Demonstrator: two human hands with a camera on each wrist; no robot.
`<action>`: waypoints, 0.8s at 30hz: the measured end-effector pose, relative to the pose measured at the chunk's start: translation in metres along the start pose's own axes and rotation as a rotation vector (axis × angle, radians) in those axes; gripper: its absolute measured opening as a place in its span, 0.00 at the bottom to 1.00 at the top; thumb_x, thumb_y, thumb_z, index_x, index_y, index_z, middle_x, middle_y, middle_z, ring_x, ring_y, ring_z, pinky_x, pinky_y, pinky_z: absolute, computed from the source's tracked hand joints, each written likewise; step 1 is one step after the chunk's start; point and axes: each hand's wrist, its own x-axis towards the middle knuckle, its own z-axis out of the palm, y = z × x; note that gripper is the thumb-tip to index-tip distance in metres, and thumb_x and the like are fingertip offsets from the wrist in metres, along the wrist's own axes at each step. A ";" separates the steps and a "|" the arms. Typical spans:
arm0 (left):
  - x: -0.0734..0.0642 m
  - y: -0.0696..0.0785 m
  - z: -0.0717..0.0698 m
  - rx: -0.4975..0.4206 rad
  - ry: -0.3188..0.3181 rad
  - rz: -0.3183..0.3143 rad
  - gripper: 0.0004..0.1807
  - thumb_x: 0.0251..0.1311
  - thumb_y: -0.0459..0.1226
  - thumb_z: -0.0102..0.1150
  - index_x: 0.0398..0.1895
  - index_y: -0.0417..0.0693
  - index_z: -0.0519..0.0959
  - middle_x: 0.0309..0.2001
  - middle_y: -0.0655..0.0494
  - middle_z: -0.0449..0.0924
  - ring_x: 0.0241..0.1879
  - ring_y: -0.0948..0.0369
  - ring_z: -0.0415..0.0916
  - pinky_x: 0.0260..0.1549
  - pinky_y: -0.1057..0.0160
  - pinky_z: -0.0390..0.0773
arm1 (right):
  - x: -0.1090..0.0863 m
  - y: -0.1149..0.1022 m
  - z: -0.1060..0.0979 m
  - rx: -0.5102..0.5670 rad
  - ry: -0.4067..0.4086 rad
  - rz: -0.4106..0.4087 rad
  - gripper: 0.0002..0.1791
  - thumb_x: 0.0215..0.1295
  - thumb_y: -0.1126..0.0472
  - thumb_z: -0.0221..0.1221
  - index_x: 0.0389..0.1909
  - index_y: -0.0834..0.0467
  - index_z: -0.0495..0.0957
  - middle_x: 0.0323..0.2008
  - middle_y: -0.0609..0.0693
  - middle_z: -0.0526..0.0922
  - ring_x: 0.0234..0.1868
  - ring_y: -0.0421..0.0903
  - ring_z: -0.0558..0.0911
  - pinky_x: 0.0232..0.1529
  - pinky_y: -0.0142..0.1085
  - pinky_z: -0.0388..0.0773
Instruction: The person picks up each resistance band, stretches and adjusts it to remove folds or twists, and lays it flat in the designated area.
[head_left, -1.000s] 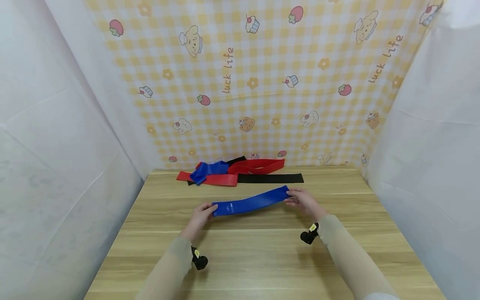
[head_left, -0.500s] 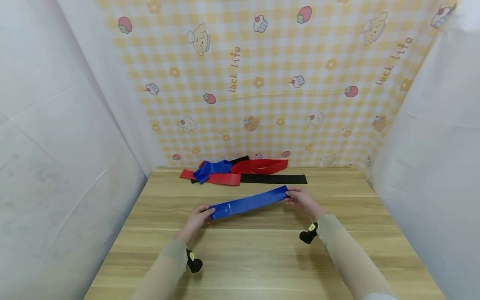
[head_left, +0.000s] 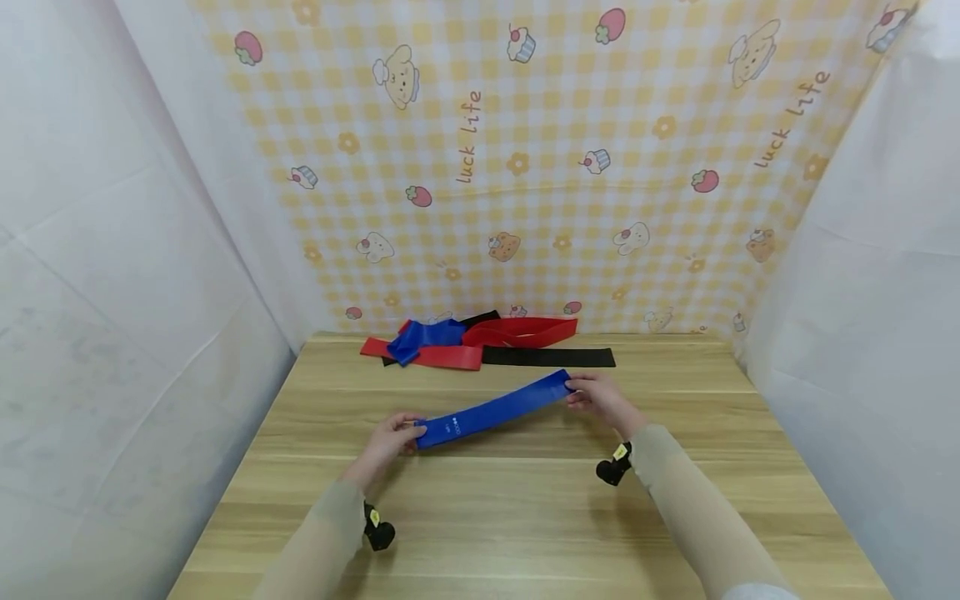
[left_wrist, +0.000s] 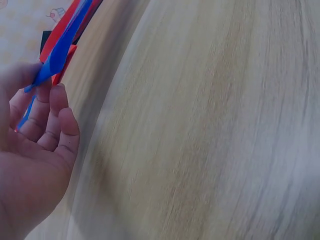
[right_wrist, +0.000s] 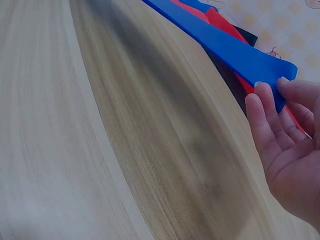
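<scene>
A flat blue resistance band point(head_left: 495, 410) with small white print near its left end stretches between both hands, above the table. My left hand point(head_left: 386, 442) pinches its left end between thumb and fingers; the left wrist view shows that end of the blue band point(left_wrist: 60, 52) at the fingertips. At the other end, my right hand point(head_left: 606, 402) pinches the band, which sits higher in the head view there. In the right wrist view the blue band point(right_wrist: 230, 50) runs away from the thumb and fingers of the right hand point(right_wrist: 292, 145).
Behind the hands, along the table's back edge, lie a crumpled blue band point(head_left: 427, 335), red bands point(head_left: 525, 332) and a black band point(head_left: 547, 357), partly overlapping. A patterned cloth point(head_left: 555, 208) hangs behind the wooden table point(head_left: 510, 517), with white sheets point(head_left: 862, 275) at both sides.
The left hand has moved left and toward the person, lowering its end of the blue band in the head view. The right hand has barely moved. Both still hold the band.
</scene>
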 end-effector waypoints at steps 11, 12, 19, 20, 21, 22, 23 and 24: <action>-0.010 0.005 -0.005 0.144 -0.182 0.067 0.13 0.63 0.38 0.62 0.49 0.45 0.84 0.52 0.51 0.79 0.38 0.59 0.75 0.35 0.61 0.75 | 0.000 -0.006 0.003 -0.061 0.024 -0.011 0.21 0.72 0.63 0.53 0.60 0.71 0.67 0.33 0.52 0.78 0.31 0.48 0.78 0.38 0.39 0.82; -0.011 0.005 -0.006 0.157 -0.198 0.066 0.13 0.63 0.38 0.62 0.49 0.45 0.84 0.52 0.51 0.79 0.37 0.59 0.74 0.35 0.61 0.74 | 0.001 -0.005 0.003 -0.062 0.025 -0.014 0.21 0.72 0.63 0.54 0.59 0.71 0.68 0.33 0.51 0.78 0.31 0.48 0.78 0.38 0.39 0.82; -0.013 0.003 -0.009 0.223 -0.298 0.072 0.12 0.64 0.40 0.61 0.46 0.45 0.84 0.49 0.54 0.79 0.35 0.58 0.71 0.30 0.62 0.72 | 0.000 -0.007 0.003 -0.113 0.031 -0.054 0.22 0.71 0.61 0.55 0.59 0.71 0.69 0.31 0.51 0.74 0.30 0.47 0.75 0.39 0.42 0.82; -0.013 0.003 -0.009 0.242 -0.317 0.079 0.11 0.64 0.40 0.61 0.45 0.46 0.85 0.48 0.54 0.79 0.34 0.58 0.71 0.29 0.63 0.72 | -0.001 -0.008 0.003 -0.121 0.031 -0.058 0.22 0.71 0.61 0.55 0.59 0.71 0.69 0.30 0.51 0.73 0.29 0.47 0.74 0.38 0.41 0.82; -0.014 0.003 -0.009 0.258 -0.338 0.086 0.11 0.64 0.40 0.61 0.45 0.46 0.85 0.47 0.54 0.80 0.33 0.58 0.70 0.29 0.63 0.72 | -0.001 -0.009 0.004 -0.127 0.032 -0.061 0.21 0.71 0.61 0.55 0.59 0.71 0.70 0.28 0.51 0.72 0.28 0.46 0.73 0.37 0.40 0.82; -0.015 0.003 -0.009 0.281 -0.359 0.097 0.10 0.64 0.40 0.61 0.45 0.46 0.85 0.46 0.55 0.80 0.32 0.59 0.70 0.28 0.63 0.72 | 0.000 -0.009 0.004 -0.132 0.028 -0.062 0.21 0.71 0.61 0.55 0.58 0.70 0.70 0.26 0.51 0.70 0.27 0.45 0.73 0.36 0.39 0.81; -0.017 0.004 -0.009 0.300 -0.385 0.107 0.10 0.65 0.39 0.60 0.45 0.46 0.85 0.45 0.55 0.80 0.31 0.59 0.70 0.28 0.63 0.72 | 0.000 -0.010 0.004 -0.140 0.024 -0.065 0.21 0.71 0.61 0.55 0.58 0.70 0.70 0.25 0.50 0.69 0.25 0.45 0.72 0.35 0.39 0.81; -0.018 0.004 -0.008 0.322 -0.409 0.119 0.10 0.65 0.39 0.60 0.45 0.46 0.85 0.44 0.55 0.80 0.31 0.59 0.70 0.28 0.64 0.72 | 0.001 -0.010 0.005 -0.147 0.017 -0.069 0.21 0.71 0.61 0.55 0.58 0.70 0.70 0.24 0.49 0.69 0.24 0.44 0.71 0.34 0.38 0.80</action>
